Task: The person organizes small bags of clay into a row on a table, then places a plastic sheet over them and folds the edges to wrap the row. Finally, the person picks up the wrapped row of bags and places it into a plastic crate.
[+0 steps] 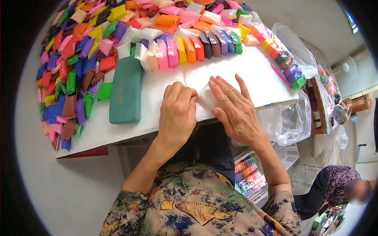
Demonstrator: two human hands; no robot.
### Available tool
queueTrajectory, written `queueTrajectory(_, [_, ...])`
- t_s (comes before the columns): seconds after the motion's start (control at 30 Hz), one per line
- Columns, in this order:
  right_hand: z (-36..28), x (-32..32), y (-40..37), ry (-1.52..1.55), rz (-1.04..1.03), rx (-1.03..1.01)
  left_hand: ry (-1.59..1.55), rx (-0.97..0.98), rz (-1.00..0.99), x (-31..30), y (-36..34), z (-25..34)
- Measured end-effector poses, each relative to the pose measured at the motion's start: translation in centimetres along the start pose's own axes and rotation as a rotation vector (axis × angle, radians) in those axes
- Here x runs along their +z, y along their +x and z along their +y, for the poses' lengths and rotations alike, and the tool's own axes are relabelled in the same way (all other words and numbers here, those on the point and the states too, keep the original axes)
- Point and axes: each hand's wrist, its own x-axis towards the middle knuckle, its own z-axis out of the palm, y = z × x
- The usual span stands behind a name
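Note:
A thin, see-through plastic bag (204, 103) lies at the front edge of the white table (165, 80). My left hand (178, 107) is closed, its thumb and curled fingers pinching the bag's left side. Across the bag's right side my right hand (235, 108) lies flat, fingers stretched out and thumb apart. Just beyond both hands, a row of coloured clay packets (190, 50) stands side by side, running from white through pink, yellow, orange and red to green. A green oblong case (126, 90) rests left of my left hand.
Loose coloured packets (84, 51) are heaped over the table's left and far side. Another packet row (281, 57) lines the right, near clear plastic bags (289, 118). Below stands a white basket (258, 192) with packed colours. A person (334, 188) bends at the lower right.

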Motion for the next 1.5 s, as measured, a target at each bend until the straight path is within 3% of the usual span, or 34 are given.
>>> queueTrajectory(0.33, [0.5, 0.7, -1.2, 0.089, 0.047, 0.027, 0.010, -0.037, -0.020, 0.0, -0.1, 0.5])
queueTrajectory(0.47, [-0.7, 0.4, -2.5, 0.161, 0.423, 0.147, 0.033, -0.045, -0.032, 0.0, -0.8, 1.2])
queueTrajectory(0.57, [-1.7, 1.4, -3.6, 0.010, 0.359, 0.182, 0.034, -0.039, -0.017, 0.0, -1.5, 1.8])
queueTrajectory(0.7, [-1.8, 2.2, -3.1, -0.075, 0.419, 0.211, 0.033, -0.010, -0.048, -0.2, -1.5, 1.8])
queueTrajectory(1.3, [-2.3, 3.1, -2.4, -0.232, 0.448, 0.155, 0.141, 0.243, 0.004, 0.6, -2.0, 1.0])
queueTrajectory(1.4, [-2.7, 2.8, -2.5, -0.220, 0.433, 0.162, 0.151, 0.250, 0.014, 0.5, -2.5, 1.0])
queueTrajectory(1.5, [-3.4, 1.1, -2.7, 0.026, 0.337, 0.243, 0.132, 0.278, 0.051, 0.4, -2.9, 0.7])
